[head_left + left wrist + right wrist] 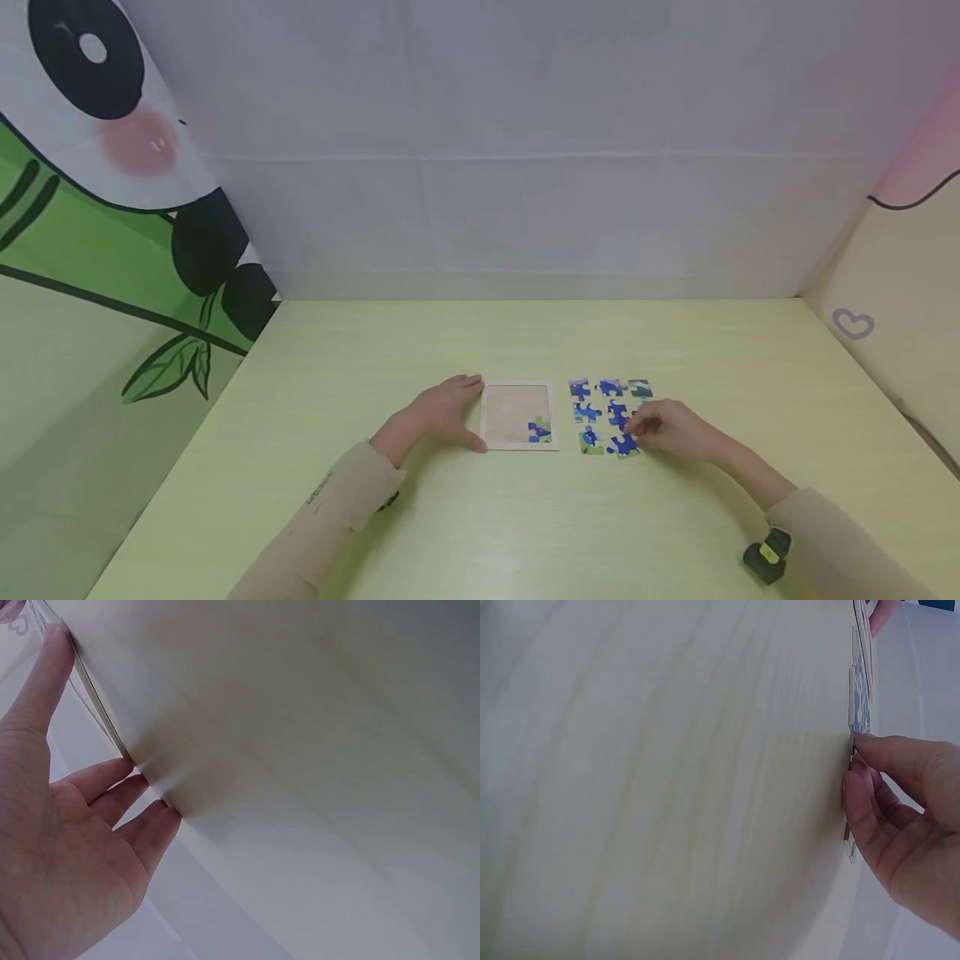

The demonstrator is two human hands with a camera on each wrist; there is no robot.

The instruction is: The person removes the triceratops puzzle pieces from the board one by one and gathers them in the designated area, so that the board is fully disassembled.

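Observation:
A shallow white puzzle frame (517, 447) lies on the table, with a blue and green puzzle piece (539, 430) set in its lower right corner. My left hand (452, 410) rests at the frame's left side, thumb and fingers spread, fingertips against the edge. Loose puzzle pieces (587, 413) lie in rows to the right of the frame. Over their right column, my right hand (670, 427) has its thumb and forefinger curled together at a puzzle piece (853, 744), mostly hidden by the fingertips. The other fingers of that hand curl inward, close to the tabletop.
The pale wooden table (517, 525) ends at a white cloth backdrop (480, 217). A printed panel with a cartoon figure (150, 167) stands on the left, and a beige panel (892, 283) on the right. A dark wrist device (767, 555) hangs by the right sleeve.

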